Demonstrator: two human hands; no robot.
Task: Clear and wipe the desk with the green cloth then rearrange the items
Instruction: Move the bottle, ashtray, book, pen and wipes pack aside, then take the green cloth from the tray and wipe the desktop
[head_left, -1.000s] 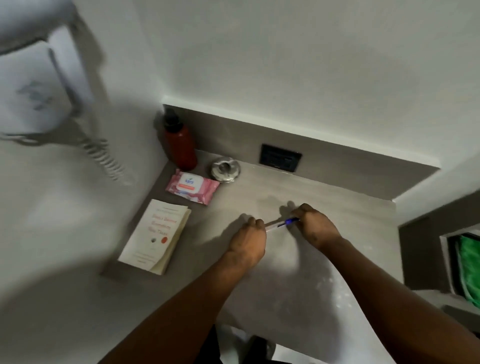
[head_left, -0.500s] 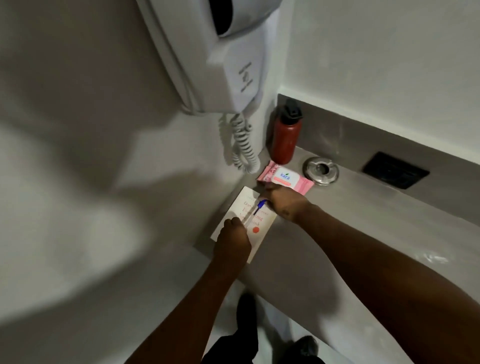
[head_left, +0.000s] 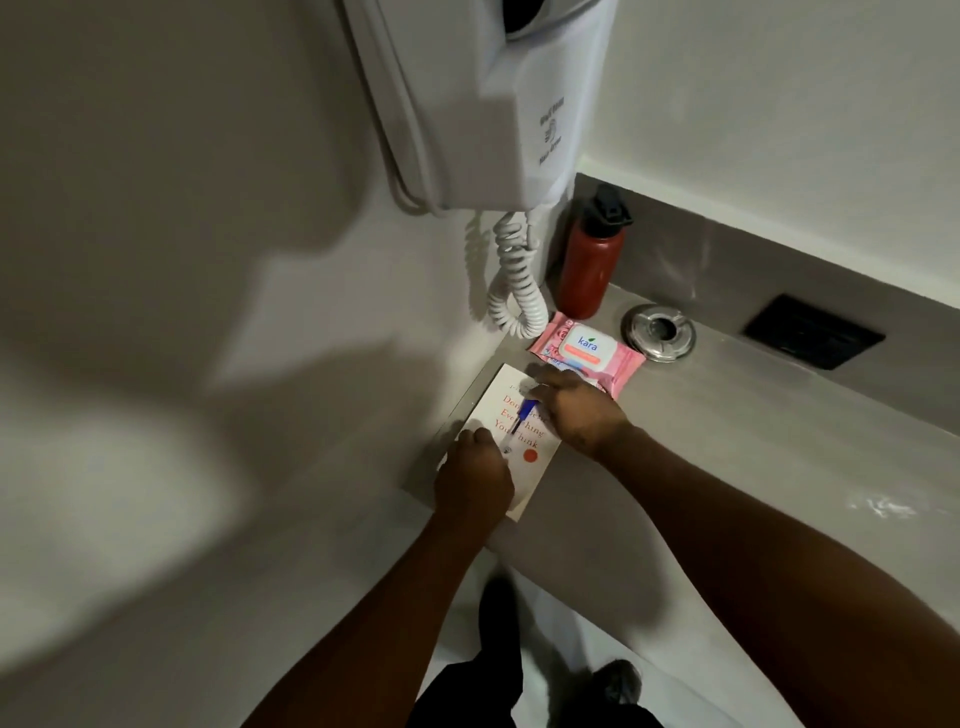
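Setting the pen (head_left: 523, 414) down on the book (head_left: 511, 441), that was where we caught it, and we judged this to be the rearranging stage. Our left hand (head_left: 474, 480) was curled with its fingertips at the pen's lower end; our right hand (head_left: 576, 410) pinched the blue end, so both hands gripped the pen just over the cover. The book lay at the desk's (head_left: 727, 467) left front corner. Behind it, toward the back left corner, sat the pink wipes pack (head_left: 587, 353), the red bottle (head_left: 587, 270) upright against the wall, and the metal ashtray (head_left: 658, 332) beside the pack. The bare surface to the right showed a faint sheen, so we took the wiping as probably done, though we couldn't swear to it. The green cloth wasn't in view at all. Whether the pen already touched the cover, we couldn't tell. The book's title was partly covered by our hands, and the desk's right end was cut off.
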